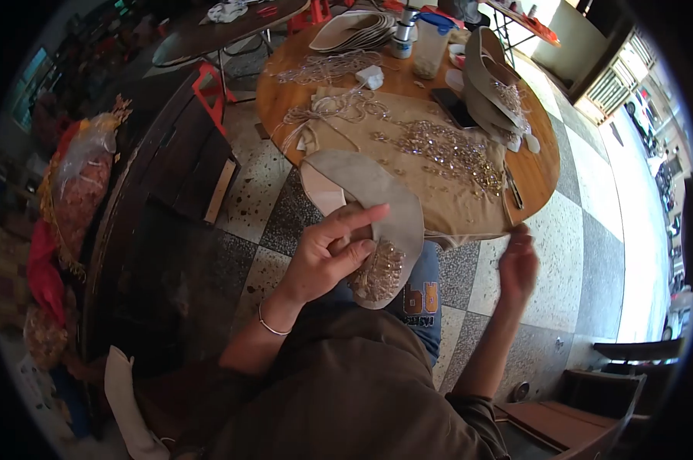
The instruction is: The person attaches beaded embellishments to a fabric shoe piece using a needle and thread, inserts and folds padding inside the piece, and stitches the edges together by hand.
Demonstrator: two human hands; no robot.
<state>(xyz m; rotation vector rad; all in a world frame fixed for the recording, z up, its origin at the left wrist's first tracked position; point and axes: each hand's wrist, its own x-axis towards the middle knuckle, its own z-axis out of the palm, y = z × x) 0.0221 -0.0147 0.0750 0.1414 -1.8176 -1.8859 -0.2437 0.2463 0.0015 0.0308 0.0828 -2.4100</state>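
My left hand (pixel 327 257) grips a grey-beige shoe upper (pixel 385 195) over my lap, fingers and thumb closed on its inner edge. Shiny clear beads (pixel 383 270) cover the rounded lower end of the upper, and a pale lining shows inside its opening. Out to the right, past the table's edge, my right hand (pixel 520 267) is raised with its fingers pinched together. What it pinches, if anything, is too small to make out. Loose clear and amber beads (pixel 454 149) lie spread on a tan cloth (pixel 404 184) in front of me.
The round wooden table (pixel 542 165) also carries beaded strands (pixel 327 115), a phone (pixel 454 107), a pen (pixel 514 188), a plastic jug (pixel 429 54), a stack of uppers (pixel 350 32) and more uppers (pixel 481 84) at right. A dark wooden cabinet (pixel 166 153) stands left.
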